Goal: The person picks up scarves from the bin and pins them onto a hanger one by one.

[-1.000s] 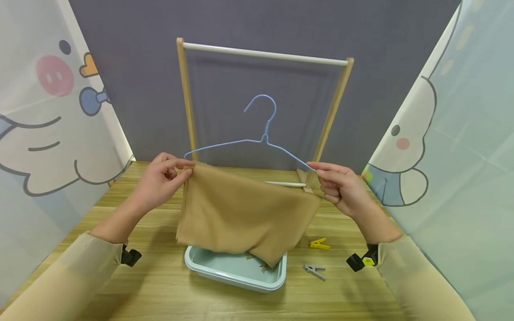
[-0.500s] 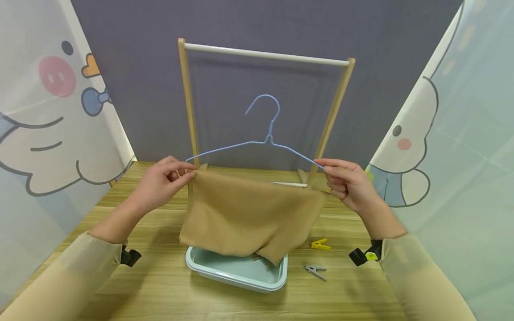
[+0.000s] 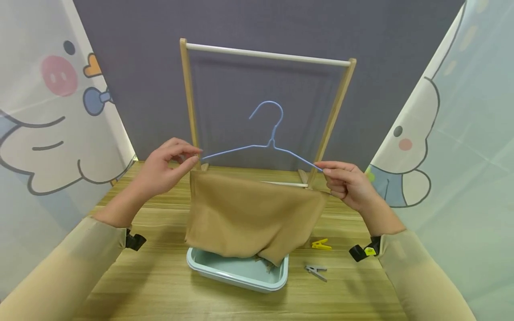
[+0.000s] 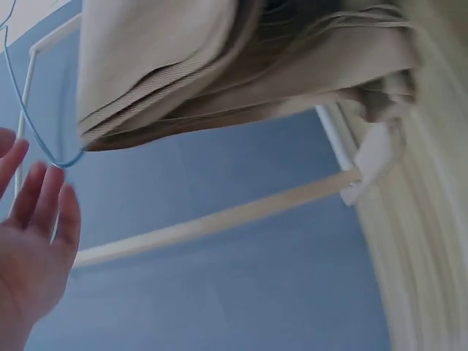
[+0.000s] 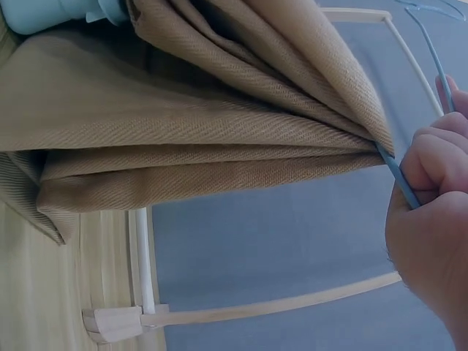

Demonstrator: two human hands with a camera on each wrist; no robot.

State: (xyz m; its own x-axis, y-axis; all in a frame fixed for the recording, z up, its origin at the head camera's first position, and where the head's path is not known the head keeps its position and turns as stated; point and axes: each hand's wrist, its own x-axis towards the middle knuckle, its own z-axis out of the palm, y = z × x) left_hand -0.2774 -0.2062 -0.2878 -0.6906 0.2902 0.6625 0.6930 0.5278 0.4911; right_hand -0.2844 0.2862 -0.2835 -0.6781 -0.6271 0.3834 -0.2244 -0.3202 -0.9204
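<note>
A light-blue wire clothes hanger (image 3: 272, 143) is held up in front of the rack, with a folded tan cloth (image 3: 253, 214) draped over its lower bar. My right hand (image 3: 347, 183) pinches the hanger's right end; in the right wrist view, that hand's fingers curl round the blue wire (image 5: 401, 179). My left hand (image 3: 164, 167) hovers at the hanger's left end, just above the cloth's upper left corner. Its fingers (image 4: 45, 197) look extended and apart from the cloth in the left wrist view. The cloth hides the hanger's lower bar.
Behind stands a wooden rack with a white top rail (image 3: 265, 55). Under the cloth, a pale blue basin (image 3: 237, 281) sits on the wooden table (image 3: 160, 276). A yellow clothespin (image 3: 321, 244) and a grey clothespin (image 3: 316, 272) lie to its right.
My left hand has let go of the cloth's upper left corner and risen slightly. The hanger and cloth have shifted a little right, while my right hand keeps its grip.
</note>
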